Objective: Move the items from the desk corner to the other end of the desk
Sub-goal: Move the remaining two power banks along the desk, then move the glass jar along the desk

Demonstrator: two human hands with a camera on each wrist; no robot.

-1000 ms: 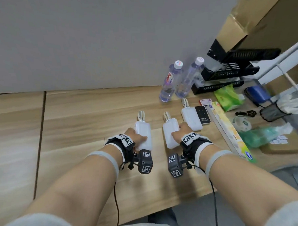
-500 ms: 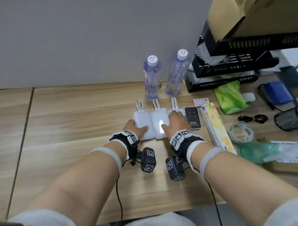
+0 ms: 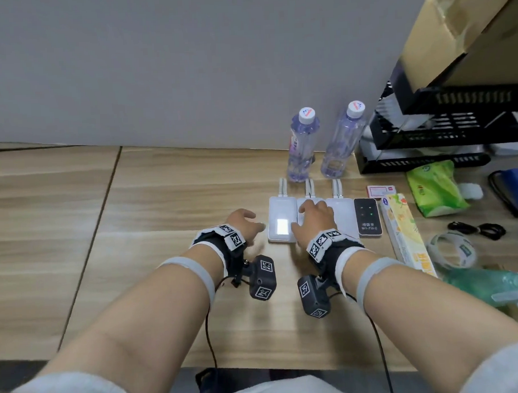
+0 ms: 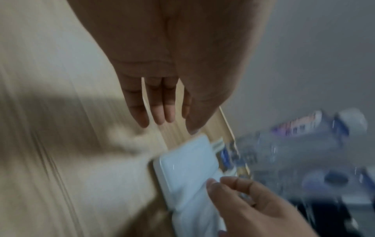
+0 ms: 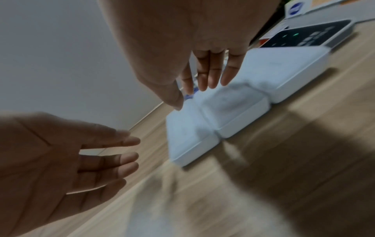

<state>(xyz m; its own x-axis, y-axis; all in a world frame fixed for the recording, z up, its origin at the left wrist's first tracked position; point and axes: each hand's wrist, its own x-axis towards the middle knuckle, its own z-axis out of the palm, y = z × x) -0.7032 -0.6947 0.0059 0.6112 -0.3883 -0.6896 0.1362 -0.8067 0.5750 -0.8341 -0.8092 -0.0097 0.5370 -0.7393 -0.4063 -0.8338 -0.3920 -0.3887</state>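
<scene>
Three white power banks lie side by side on the wooden desk (image 3: 163, 200): the left power bank (image 3: 281, 222) with a lit screen, the middle power bank (image 5: 233, 110) and the right power bank (image 3: 343, 215). My left hand (image 3: 247, 226) hovers just left of the row with straight fingers, holding nothing. My right hand (image 3: 313, 217) hovers over the middle one, fingers straight, thumb near the left one. A black Wi-Fi device (image 3: 368, 216) lies right of the row.
Two water bottles (image 3: 301, 144) (image 3: 343, 142) stand by the grey wall behind the row. To the right are a black tray rack (image 3: 445, 134), a green tissue pack (image 3: 434, 188), a yellow box (image 3: 408, 234), a tape roll (image 3: 453, 250) and cables.
Both hands slid the two power banks rightward until they joined the third in a row. My left hand has come off its power bank and drawn back left; a screen lit up.
</scene>
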